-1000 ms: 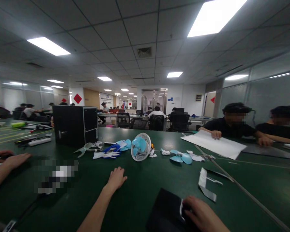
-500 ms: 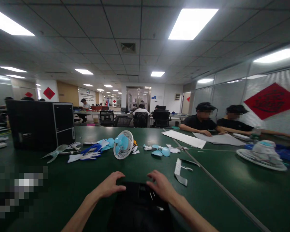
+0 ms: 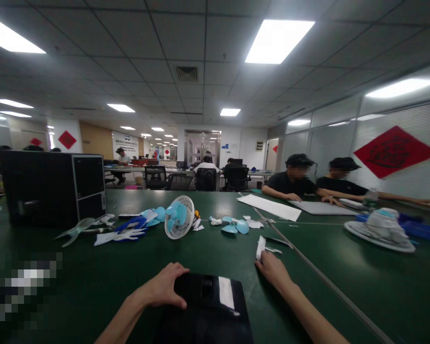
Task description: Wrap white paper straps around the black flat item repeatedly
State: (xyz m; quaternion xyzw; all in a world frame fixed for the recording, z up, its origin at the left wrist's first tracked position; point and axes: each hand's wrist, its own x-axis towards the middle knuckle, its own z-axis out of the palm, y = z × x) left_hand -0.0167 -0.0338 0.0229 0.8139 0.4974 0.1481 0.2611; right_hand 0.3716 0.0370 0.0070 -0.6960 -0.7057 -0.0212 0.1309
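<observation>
In the head view, the person's left hand [image 3: 166,286] rests at the far left corner of a flat, glossy black panel-like object [image 3: 200,320], its grip spread, thumb and fingers apart. That object lies at the near side of the dark green desk [image 3: 215,253] and shows a white rectangular patch [image 3: 226,292] on its upper right part. The right hand [image 3: 274,271] reaches out to the right, fingertips at a folded white strip [image 3: 260,246]; whether its grip is clamped on the strip cannot be told. Farther back stand a black box-shaped computer case [image 3: 39,191] at left and, near the middle, a round white fan grille with light-blue blades [image 3: 179,217]. Blue-and-white gloves [image 3: 127,230] lie between these two. A separate light-blue three-lobed blade [image 3: 241,226] lies right of the grille. Beyond, at right, two co-workers in dark clothing sit by a large white sheet [image 3: 270,207].
</observation>
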